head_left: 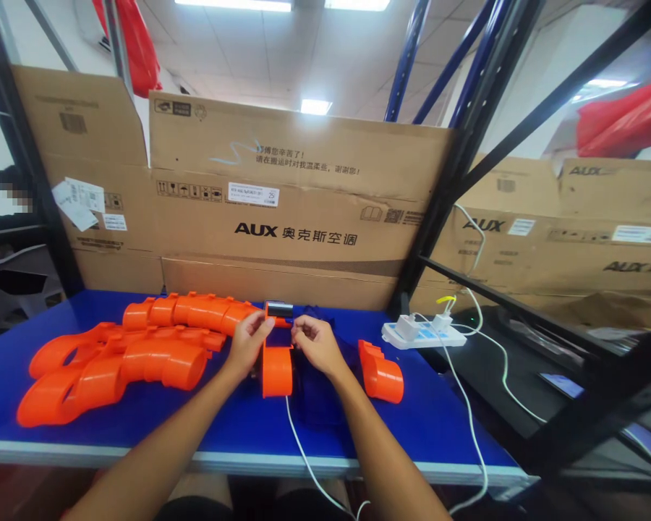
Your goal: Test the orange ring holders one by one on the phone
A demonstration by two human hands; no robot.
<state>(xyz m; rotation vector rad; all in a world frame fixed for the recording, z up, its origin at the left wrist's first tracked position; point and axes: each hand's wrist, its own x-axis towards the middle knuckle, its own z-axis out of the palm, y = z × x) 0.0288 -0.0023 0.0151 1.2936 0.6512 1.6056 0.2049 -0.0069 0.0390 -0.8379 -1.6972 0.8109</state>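
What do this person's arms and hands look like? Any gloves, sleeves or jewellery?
Both forearms are bare up to the bottom edge of the picture, with no sleeves in view. The left hand and right hand wear no gloves. No watch, bracelet or ring shows on either wrist or on the fingers. The upper arms lie outside the picture.

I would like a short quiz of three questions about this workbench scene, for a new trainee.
1. True or false: both hands touch the orange part at the centre of the blue table.
2. Where is the pile of orange parts: A) on the person's left, B) on the person's right, C) on the floor?
3. What white item with plugged-in chargers lies at the right end of the table?

Key
1. True: the left hand and the right hand meet at the top of the orange part on the blue table.
2. A: the pile of orange parts.
3. The power strip.
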